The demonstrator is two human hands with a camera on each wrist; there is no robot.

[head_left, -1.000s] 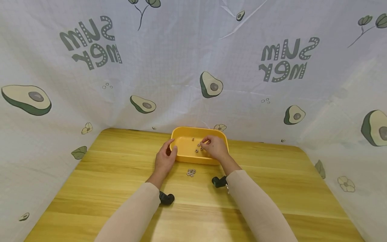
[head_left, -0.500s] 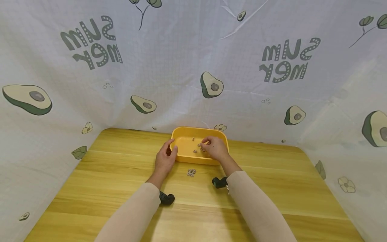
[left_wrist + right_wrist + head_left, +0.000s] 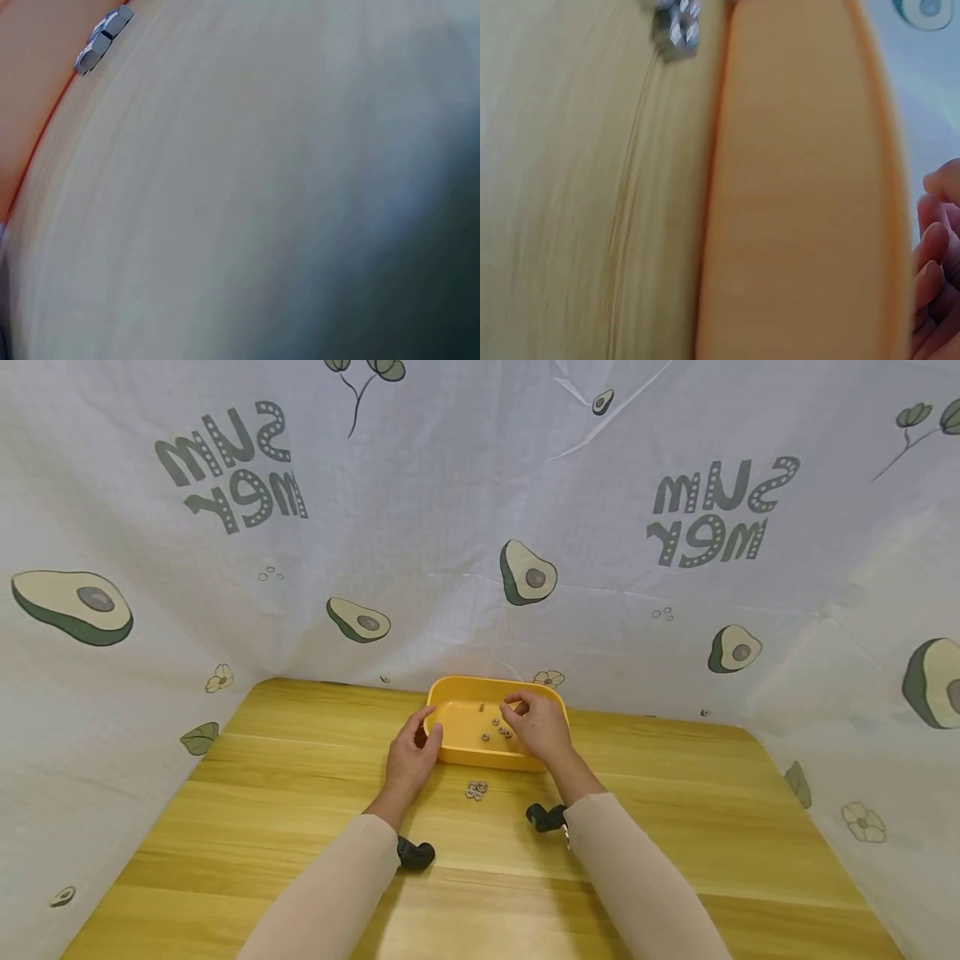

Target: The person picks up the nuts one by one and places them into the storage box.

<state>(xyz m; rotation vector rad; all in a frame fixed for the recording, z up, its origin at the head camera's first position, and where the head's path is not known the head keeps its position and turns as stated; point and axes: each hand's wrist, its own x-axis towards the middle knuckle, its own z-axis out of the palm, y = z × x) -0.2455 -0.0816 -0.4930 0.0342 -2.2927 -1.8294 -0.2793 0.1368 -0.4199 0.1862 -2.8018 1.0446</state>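
Note:
My left hand (image 3: 411, 758) holds the left end of the yellow tray (image 3: 491, 758), thumb at its front corner and fingers along the side. Over the tray's right half hovers my right hand (image 3: 536, 722), with bent fingers and nothing visible between thumb and index finger. Several small metal nuts lie in the tray, among them one nut (image 3: 485, 737) near the front wall and another nut (image 3: 482, 707) farther back. The right wrist view shows the curled fingers (image 3: 932, 244) of that hand beyond the tray wall (image 3: 802, 187). The left hand is hardly visible in the left wrist view.
A small cluster of metal nuts (image 3: 476, 791) sits on the wooden table (image 3: 300, 793) in front of the tray. Behind the tray hangs a white printed cloth (image 3: 450, 510). Black devices are worn on the left wrist (image 3: 415, 855) and right wrist (image 3: 545, 817).
One nut near the tray's front has shifted slightly left, and another has come into view beside the right hand. That hand's fingertips have lifted a little off the nuts. The left hand stays put.

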